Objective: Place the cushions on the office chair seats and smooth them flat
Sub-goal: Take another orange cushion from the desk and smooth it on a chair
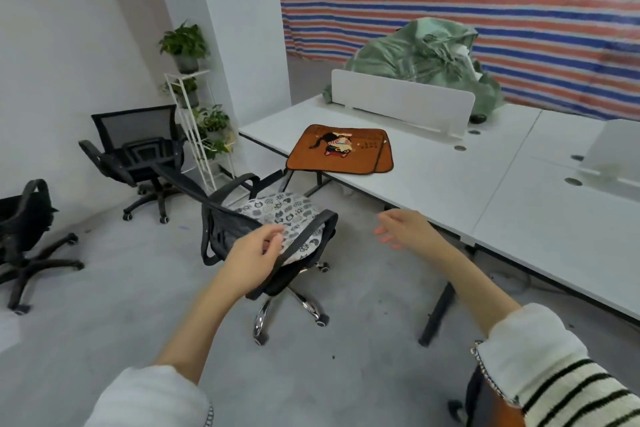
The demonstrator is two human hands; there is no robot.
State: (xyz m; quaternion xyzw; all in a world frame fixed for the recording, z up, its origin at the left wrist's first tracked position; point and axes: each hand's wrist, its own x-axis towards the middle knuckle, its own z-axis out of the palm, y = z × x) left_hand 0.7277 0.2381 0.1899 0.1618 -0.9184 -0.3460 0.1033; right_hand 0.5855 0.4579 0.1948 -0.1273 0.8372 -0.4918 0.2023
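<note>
A black mesh-backed office chair with a chrome star base [277, 253] is seen in the middle of a grey floor, its backrest toward the left and its seat opening toward the white office desk [450, 191] on the right. A white seat cushion printed with grey cat faces [277, 211] is laid on the chair's seat, between the two black armrests, with its long axis running from the near left to the far right. The left hand [254, 255] is held over the near armrest and the cushion's near edge, fingers loosely curled; whether anything is gripped cannot be told. The right hand [403, 227] is held in the air between chair and desk, released, fingers relaxed and touching nothing. Two flat orange rectangular cushions with a cartoon cat picture [341, 149] are stacked on the desk's near left corner, one edge hanging slightly past the desk's rim, their long axis running along the desk front. Two more black office chairs [138, 152] are placed by the white wall at the left, beside a white plant stand [194, 114].
</note>
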